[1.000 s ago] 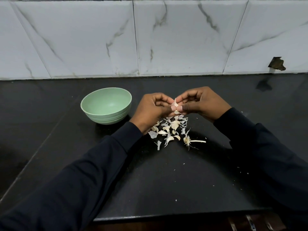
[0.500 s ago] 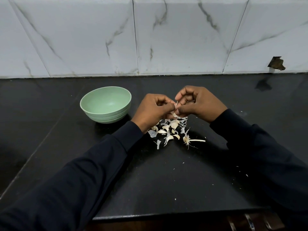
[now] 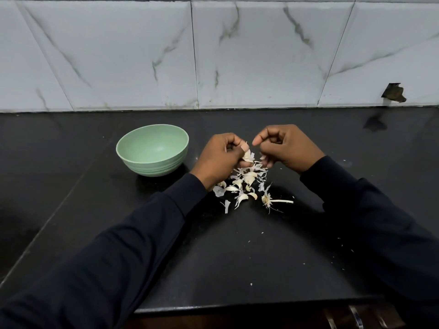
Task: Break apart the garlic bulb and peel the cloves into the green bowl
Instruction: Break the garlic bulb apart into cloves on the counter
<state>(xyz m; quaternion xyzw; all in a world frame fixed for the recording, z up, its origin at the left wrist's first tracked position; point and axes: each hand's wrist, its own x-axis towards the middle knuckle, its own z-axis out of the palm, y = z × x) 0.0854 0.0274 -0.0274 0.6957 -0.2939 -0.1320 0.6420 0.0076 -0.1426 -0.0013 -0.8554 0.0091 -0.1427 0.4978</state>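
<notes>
Left hand has its fingers curled round a garlic clove; right hand is curled up just beside it, can't tell if it's pinching anything. Green bowl sits left.

You see a pale green bowl, black counter, white grey-veined tiles, off-white garlic skins, dark navy sleeves.

Green bowl left of garlic scraps; counter front open.

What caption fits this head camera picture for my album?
Left hand holds a clove, right hand pinches skin, over a peel pile beside the bowl.
</notes>
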